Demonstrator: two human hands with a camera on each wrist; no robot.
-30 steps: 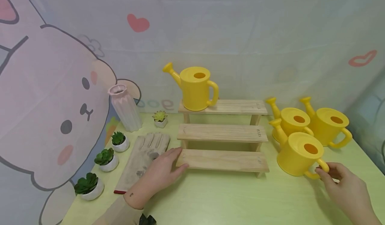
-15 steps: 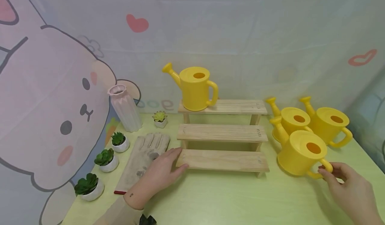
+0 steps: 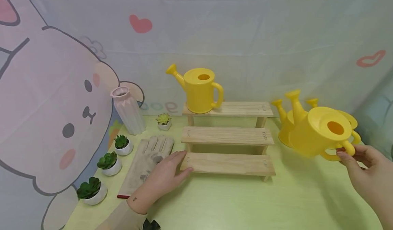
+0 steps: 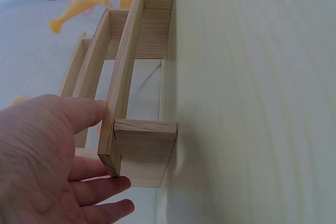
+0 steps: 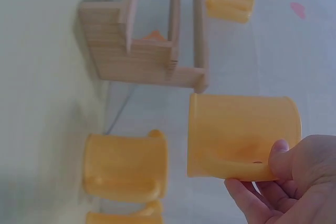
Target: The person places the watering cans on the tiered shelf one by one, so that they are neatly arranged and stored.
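My right hand [image 3: 366, 173] pinches the handle of a yellow watering can [image 3: 319, 131], which is raised off the table and tilted, spout up to the left. In the right wrist view thumb and fingers close on that handle. Behind it, two more yellow watering cans stand on the table, the left one [image 3: 285, 134] partly covered and the other mostly hidden. A three-step wooden stand [image 3: 227, 163] is in the middle, and a yellow watering can [image 3: 199, 93] stands on the left of its top step. My left hand [image 3: 162, 177] holds the bottom step's left end between thumb and fingers.
Left of the stand lies a pale work glove [image 3: 132, 178] beneath my left forearm. Potted succulents line the left edge, such as a dark green one [image 3: 90, 190]. A small light-green succulent [image 3: 163, 120] and a pink vase [image 3: 127, 110] stand behind. A printed curtain [image 3: 261, 35] backs the table.
The right hand has lifted the front watering can from the table, moving it up and to the right, where it now overlaps the two behind. My left hand stays at the stand.
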